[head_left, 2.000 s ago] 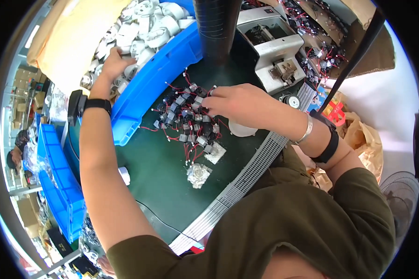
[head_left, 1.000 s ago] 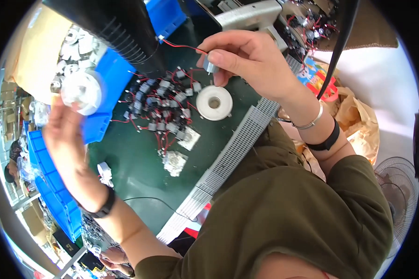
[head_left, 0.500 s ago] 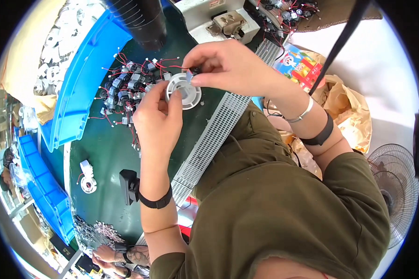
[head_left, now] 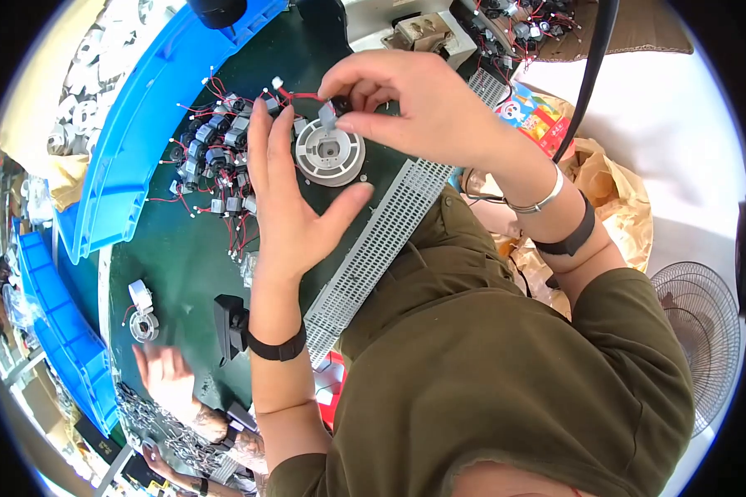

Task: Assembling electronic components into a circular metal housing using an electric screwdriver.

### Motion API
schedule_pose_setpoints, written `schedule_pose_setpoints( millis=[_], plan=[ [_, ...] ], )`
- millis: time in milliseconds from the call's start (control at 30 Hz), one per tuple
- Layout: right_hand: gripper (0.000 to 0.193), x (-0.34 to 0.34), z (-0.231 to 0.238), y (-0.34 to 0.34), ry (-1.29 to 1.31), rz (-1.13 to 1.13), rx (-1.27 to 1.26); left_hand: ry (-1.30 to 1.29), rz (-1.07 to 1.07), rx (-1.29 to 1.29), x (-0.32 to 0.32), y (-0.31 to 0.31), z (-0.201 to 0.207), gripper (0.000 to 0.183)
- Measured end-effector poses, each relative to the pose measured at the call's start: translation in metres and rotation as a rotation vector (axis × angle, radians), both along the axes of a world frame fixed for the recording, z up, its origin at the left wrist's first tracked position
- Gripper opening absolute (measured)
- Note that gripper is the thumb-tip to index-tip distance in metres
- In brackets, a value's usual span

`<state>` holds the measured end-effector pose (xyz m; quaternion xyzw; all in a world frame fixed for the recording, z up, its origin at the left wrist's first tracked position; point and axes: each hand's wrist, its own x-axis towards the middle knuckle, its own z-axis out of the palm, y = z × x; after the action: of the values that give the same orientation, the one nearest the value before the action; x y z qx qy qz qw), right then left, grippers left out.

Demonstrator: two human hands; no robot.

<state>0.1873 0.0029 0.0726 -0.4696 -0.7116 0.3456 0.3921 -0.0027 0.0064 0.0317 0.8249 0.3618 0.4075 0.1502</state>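
My right hand (head_left: 427, 108) is closed on a small grey-and-black motor (head_left: 330, 113), pinched between thumb and fingers, with red wires and a white plug trailing to the left. Right beneath it lies a round white plastic housing (head_left: 330, 171), flat on the green table and with a recess at its centre. My left hand (head_left: 294, 203) is open at the housing's left side, fingers stretched out and thumb spread wide. Whether its fingertips touch the housing is hard to tell. Beyond that hand lies a pile of similar wired motors (head_left: 215, 153).
A blue bin (head_left: 133, 157) edges the green table (head_left: 199, 282) at left, white parts behind it. A perforated metal strip (head_left: 373, 248) runs along the near edge. Another housing (head_left: 144, 325) lies at left. A co-worker's hand (head_left: 170, 381) reaches in at lower left. A fan (head_left: 696, 331) stands at right.
My left hand has let go of the white housing and spread its fingers; the housing now lies on the table. The motor stays in my right hand. The co-worker's hand has moved up onto the table.
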Motion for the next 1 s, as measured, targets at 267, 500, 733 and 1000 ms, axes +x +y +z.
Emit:
schedule_pose_setpoints(
  millis=[267,500,733,1000],
  plan=[
    [0.024,-0.005,-0.005,-0.001,-0.056,0.023,-0.049,-0.073,-0.041,-0.237,0.002,-0.005,-0.007,0.065],
    [0.016,-0.016,-0.018,-0.003,-0.333,0.056,0.239,-0.110,0.133,-0.177,0.012,-0.011,-0.020,0.064],
    [0.012,-0.021,-0.019,-0.005,-0.603,0.027,0.358,-0.151,0.150,-0.017,0.013,-0.014,-0.028,0.082],
    [0.076,-0.033,0.077,0.064,0.121,-0.314,0.647,0.054,0.058,0.178,-0.002,-0.007,-0.029,0.039]
  ],
)
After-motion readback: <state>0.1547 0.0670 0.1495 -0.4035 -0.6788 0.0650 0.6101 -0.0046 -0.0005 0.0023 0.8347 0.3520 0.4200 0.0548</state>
